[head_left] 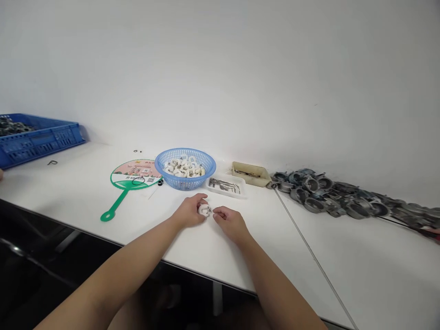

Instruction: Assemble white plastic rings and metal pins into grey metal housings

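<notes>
My left hand (191,211) is closed around a small white ring-shaped part (205,210) with a bit of metal at its side, held low over the white table (213,247). Close to the part's right side is my right hand (231,222), its thumb and forefinger pinched together. What those fingertips hold, if anything, is too small to make out. Just beyond my hands stands a blue mesh basket (185,184) with many similar white parts (182,166). Beside it lies a shallow white tray (242,187) of thin dark metal pieces (223,185).
A green-handled fan (117,205) lies left of the basket. Behind the tray is a beige box (264,177). Grey metal castings (316,192) are heaped at right, near a long thin rod (309,247). A blue crate (44,142) stands far left. Another person's hand (431,230) shows at right.
</notes>
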Tool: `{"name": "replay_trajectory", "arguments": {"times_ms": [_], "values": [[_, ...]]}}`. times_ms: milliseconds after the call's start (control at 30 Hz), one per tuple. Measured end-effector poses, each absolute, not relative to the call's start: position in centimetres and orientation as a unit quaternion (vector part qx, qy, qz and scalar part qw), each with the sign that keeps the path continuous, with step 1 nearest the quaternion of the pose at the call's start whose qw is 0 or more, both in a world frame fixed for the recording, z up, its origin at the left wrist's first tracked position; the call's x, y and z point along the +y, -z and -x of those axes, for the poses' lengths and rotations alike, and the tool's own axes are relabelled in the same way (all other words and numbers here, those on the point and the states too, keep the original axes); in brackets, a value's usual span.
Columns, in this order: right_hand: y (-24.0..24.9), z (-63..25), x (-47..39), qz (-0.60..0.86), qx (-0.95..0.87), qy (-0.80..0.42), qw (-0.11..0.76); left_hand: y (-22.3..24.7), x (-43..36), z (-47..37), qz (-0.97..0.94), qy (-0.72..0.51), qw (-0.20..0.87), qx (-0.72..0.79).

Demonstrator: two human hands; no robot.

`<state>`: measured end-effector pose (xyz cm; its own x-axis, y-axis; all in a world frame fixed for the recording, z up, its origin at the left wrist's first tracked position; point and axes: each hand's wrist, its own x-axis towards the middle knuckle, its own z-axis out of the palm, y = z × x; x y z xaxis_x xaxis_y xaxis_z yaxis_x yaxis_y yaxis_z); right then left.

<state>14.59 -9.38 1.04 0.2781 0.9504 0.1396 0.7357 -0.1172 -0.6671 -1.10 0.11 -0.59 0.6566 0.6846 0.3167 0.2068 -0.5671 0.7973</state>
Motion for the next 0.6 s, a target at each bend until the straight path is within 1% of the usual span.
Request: {"name": "replay_trajectory", "arguments": {"times_ms": [367, 600], "values": [[-0.74, -14.60, -9.42, 0.724, -0.584, -0.173, 0.323, 0.85, 0.27, 0.96, -0.840, -0.301, 0.370, 0.258], [-0.88, -14.22, -9.54, 0.716, -0.603, -0.157, 0.315, 0.99, 0.16, 1.05, -0.864, -0.294, 0.331, 0.238]]}}
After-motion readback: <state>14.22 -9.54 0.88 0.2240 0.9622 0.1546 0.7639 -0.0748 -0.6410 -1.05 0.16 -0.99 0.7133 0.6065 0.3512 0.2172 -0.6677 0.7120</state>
